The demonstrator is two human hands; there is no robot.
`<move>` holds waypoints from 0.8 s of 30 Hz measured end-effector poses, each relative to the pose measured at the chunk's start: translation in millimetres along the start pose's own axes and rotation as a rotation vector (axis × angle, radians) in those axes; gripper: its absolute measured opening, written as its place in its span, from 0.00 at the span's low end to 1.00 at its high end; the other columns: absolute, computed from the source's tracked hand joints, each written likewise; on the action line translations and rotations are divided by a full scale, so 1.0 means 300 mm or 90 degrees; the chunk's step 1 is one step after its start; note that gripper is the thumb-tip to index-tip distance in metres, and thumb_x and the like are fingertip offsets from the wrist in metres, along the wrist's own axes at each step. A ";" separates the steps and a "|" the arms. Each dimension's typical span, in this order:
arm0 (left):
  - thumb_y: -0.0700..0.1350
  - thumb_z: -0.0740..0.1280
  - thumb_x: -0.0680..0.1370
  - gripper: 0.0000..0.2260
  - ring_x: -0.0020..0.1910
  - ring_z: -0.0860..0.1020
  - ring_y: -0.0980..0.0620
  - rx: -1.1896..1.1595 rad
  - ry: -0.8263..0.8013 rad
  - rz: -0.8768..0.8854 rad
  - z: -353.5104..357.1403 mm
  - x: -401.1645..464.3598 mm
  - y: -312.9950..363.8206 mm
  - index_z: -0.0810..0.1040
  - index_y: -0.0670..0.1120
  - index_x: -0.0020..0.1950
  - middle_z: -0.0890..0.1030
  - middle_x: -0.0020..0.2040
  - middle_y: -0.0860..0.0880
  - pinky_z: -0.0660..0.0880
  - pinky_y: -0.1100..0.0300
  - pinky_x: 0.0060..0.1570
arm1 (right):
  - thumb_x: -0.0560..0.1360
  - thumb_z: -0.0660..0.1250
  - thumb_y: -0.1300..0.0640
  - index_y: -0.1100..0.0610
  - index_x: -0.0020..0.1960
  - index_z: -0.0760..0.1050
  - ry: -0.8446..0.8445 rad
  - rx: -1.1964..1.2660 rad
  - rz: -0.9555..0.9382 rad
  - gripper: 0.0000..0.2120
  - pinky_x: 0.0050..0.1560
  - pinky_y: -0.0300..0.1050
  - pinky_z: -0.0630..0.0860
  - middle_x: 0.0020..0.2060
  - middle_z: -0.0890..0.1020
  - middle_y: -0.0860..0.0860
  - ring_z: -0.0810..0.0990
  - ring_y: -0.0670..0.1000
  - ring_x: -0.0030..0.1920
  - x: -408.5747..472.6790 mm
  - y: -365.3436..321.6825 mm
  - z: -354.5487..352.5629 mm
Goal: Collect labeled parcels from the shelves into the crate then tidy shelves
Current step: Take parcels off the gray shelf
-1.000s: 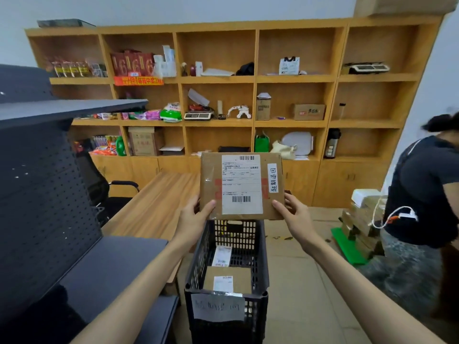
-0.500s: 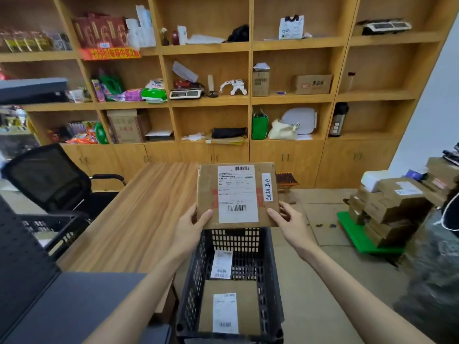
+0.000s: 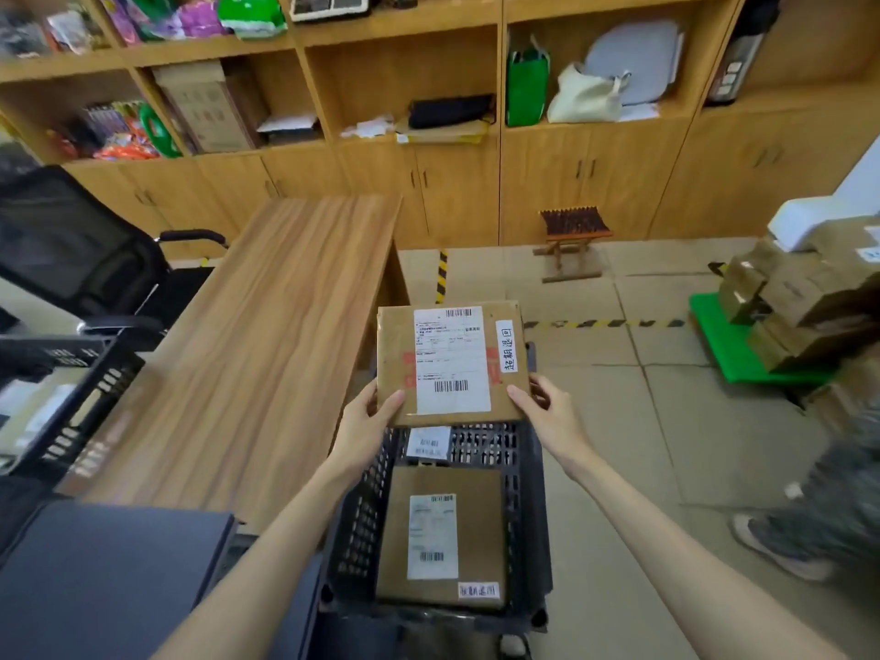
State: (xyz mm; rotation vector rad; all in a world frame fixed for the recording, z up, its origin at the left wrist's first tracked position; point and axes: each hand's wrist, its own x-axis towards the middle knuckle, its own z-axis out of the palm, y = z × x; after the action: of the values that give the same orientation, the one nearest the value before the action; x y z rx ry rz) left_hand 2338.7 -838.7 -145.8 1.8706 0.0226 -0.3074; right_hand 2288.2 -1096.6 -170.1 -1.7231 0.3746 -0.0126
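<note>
step: dropping parcel (image 3: 452,364) into crate (image 3: 528,507) | left hand (image 3: 366,428) + right hand (image 3: 547,416) pinch its near corners, thumbs on top | parcel's above the crate's far end, just past both hands | tip: keep it flat, lower onto the box (image 3: 443,535) below your wrists, label up

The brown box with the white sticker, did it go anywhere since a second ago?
The brown cardboard parcel with the white label came down from shelf height to just above the black plastic crate. Nothing was let go: the left hand and right hand still grip its lower corners. The labelled parcel lying in the crate stayed put.
</note>
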 end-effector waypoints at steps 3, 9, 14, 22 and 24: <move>0.46 0.65 0.83 0.13 0.52 0.83 0.61 0.003 -0.002 -0.035 0.022 0.009 -0.090 0.77 0.47 0.67 0.85 0.53 0.57 0.79 0.66 0.53 | 0.80 0.65 0.52 0.55 0.70 0.71 -0.007 -0.013 0.042 0.19 0.44 0.30 0.77 0.58 0.81 0.48 0.79 0.39 0.53 0.013 0.087 0.032; 0.45 0.65 0.83 0.12 0.51 0.83 0.62 -0.012 -0.031 -0.130 0.007 -0.014 -0.262 0.76 0.49 0.67 0.84 0.54 0.56 0.77 0.71 0.46 | 0.81 0.64 0.51 0.54 0.72 0.69 -0.016 -0.033 0.134 0.21 0.39 0.27 0.74 0.59 0.78 0.45 0.77 0.43 0.58 -0.052 0.238 0.128; 0.45 0.65 0.83 0.15 0.55 0.82 0.61 -0.011 -0.074 -0.179 -0.033 -0.046 -0.400 0.75 0.48 0.70 0.83 0.59 0.53 0.78 0.68 0.52 | 0.80 0.64 0.50 0.56 0.72 0.68 -0.016 -0.041 0.197 0.22 0.42 0.30 0.75 0.61 0.80 0.48 0.79 0.43 0.56 -0.136 0.338 0.217; 0.48 0.66 0.83 0.18 0.61 0.80 0.57 0.041 -0.133 -0.256 -0.040 -0.140 -0.609 0.73 0.47 0.72 0.82 0.61 0.54 0.75 0.59 0.63 | 0.81 0.64 0.52 0.56 0.70 0.71 -0.002 -0.077 0.305 0.20 0.39 0.27 0.75 0.59 0.81 0.49 0.79 0.41 0.51 -0.278 0.490 0.292; 0.47 0.66 0.82 0.18 0.61 0.79 0.55 0.071 -0.148 -0.261 -0.045 -0.154 -0.659 0.73 0.45 0.72 0.81 0.62 0.52 0.74 0.56 0.65 | 0.80 0.64 0.51 0.55 0.71 0.71 -0.017 -0.085 0.324 0.20 0.47 0.31 0.75 0.60 0.81 0.49 0.79 0.45 0.55 -0.305 0.527 0.306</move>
State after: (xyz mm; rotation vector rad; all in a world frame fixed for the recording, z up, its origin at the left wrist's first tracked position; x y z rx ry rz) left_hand 2263.2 -756.6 -315.9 1.9217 0.2374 -0.8215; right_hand 2183.7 -1007.3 -321.3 -1.7125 0.7996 0.4119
